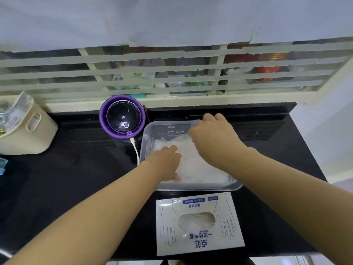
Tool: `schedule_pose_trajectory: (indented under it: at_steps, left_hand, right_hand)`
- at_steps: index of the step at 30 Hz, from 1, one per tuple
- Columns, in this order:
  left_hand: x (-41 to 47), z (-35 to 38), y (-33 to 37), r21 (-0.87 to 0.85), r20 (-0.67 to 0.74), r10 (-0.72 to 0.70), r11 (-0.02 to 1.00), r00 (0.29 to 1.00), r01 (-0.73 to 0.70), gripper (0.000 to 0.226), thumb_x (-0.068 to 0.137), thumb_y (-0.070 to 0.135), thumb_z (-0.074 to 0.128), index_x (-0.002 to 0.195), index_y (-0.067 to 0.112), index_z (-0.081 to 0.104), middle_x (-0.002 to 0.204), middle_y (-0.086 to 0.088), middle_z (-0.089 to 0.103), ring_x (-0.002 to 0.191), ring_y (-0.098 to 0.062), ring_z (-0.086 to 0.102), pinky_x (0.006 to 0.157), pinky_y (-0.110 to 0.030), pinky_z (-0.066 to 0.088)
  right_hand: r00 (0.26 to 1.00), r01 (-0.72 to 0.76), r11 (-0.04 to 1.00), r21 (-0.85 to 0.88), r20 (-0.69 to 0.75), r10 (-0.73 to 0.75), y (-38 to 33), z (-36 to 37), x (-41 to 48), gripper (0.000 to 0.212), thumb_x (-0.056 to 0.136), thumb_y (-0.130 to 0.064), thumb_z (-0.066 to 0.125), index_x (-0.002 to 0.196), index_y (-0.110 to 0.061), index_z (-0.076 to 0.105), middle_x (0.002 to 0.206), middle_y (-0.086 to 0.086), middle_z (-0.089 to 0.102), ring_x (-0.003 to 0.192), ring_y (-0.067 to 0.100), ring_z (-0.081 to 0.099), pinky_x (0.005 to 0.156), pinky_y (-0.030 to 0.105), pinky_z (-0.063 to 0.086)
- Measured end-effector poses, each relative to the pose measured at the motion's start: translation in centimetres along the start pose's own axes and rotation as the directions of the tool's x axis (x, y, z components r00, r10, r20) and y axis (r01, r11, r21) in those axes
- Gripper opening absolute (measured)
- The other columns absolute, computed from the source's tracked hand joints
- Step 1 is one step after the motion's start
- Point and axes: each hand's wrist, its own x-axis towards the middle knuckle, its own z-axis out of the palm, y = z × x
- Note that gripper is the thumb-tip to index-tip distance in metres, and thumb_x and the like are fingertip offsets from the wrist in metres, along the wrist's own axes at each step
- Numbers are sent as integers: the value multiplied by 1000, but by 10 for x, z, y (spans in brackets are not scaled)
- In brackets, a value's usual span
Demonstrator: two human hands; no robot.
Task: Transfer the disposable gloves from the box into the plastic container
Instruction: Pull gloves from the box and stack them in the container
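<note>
Buries both hands in the disposable gloves (200, 165) heaped in the plastic container (150, 131): left hand (166, 161) at the near-left, right hand (212, 134) at the far corner, fingers of each bent into the film, pinching or merely pressing impossible to tell. Shows more gloves through the slot of the box (168, 217), flat on the bench (86, 169) just nearer than the container, long side running left to right. Probably calls for the left hand, the closer one, drawn straight back.
</note>
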Motion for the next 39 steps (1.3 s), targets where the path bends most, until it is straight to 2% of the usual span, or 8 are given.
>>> schedule_pose_trajectory:
  at_steps: [2, 6, 11, 22, 25, 28, 35, 39]
  left_hand:
    - [-2, -2, 1, -12, -17, -4, 1000, 1000, 4, 59, 93, 38, 58, 142, 11, 38, 143, -9, 36, 126, -27, 41, 96, -39, 44]
    - [-1, 0, -2, 17, 43, -35, 999, 998, 34, 56, 94, 36, 57, 142, 12, 39, 145, -9, 34, 128, -28, 40, 101, -42, 43]
    - [6, 12, -8, 161, 46, -76, 985, 996, 68, 58, 92, 30, 59, 142, 11, 37, 148, -10, 28, 130, -30, 37, 99, -42, 41]
    - [21, 17, -2, 390, 24, -69, 919, 997, 55, 70, 91, 38, 53, 147, 6, 24, 144, -13, 31, 129, -28, 38, 103, -40, 33]
    - [18, 12, -3, 433, 35, -68, 900, 997, 46, 65, 93, 38, 50, 146, 9, 29, 144, -12, 34, 130, -28, 38, 105, -42, 29]
    - [11, 8, -5, 463, 56, -73, 886, 996, 39, 55, 95, 34, 49, 144, 12, 37, 143, -11, 37, 131, -29, 36, 108, -44, 26]
    - [-5, -4, -7, 379, 2, 21, 925, 1000, -20, 41, 94, 26, 58, 130, 8, 50, 129, -9, 49, 115, -29, 52, 97, -39, 39]
    - [-17, -5, -21, 303, -25, 68, 951, 997, -57, 34, 92, 1, 51, 124, 10, 57, 117, -3, 58, 93, -22, 60, 83, -32, 51]
  right_hand:
    - [998, 63, 996, 57, -19, -62, -14, -9, 9, 21, 89, -5, 50, 105, -15, 59, 100, 3, 59, 89, 20, 36, 77, 31, 28]
    - [955, 29, 976, 216, 283, -91, -30, 16, 22, 29, 94, -11, 52, 123, -5, 53, 131, 13, 50, 116, 27, 51, 78, 32, 42]
    - [849, -187, 961, 205, 525, 54, -3, 62, 18, 95, 88, -51, 57, 148, 3, 8, 154, 24, 11, 124, 36, 46, 96, 41, 43]
    - [756, -284, 937, 204, 649, 88, -7, 103, 20, 91, 96, -30, 52, 145, 5, -16, 151, 31, -19, 140, 40, 20, 112, 42, 29]
    - [745, -257, 937, 235, 666, 37, -1, 78, 15, 84, 94, -38, 54, 149, 4, 7, 155, 25, -6, 137, 38, 29, 111, 41, 30]
    - [810, -212, 932, 295, 586, -1, 11, 41, 0, 56, 92, -43, 55, 132, -4, 47, 143, 17, 39, 118, 30, 50, 99, 37, 40]
    - [981, -164, 915, 368, 162, 111, 12, -19, -35, 39, 95, -36, 52, 131, -20, 55, 130, 1, 58, 114, 19, 56, 99, 32, 42]
    - [981, -32, 869, 493, 181, -66, -15, -21, -61, 31, 95, -31, 54, 124, -22, 62, 119, -6, 64, 91, 5, 55, 93, 21, 42]
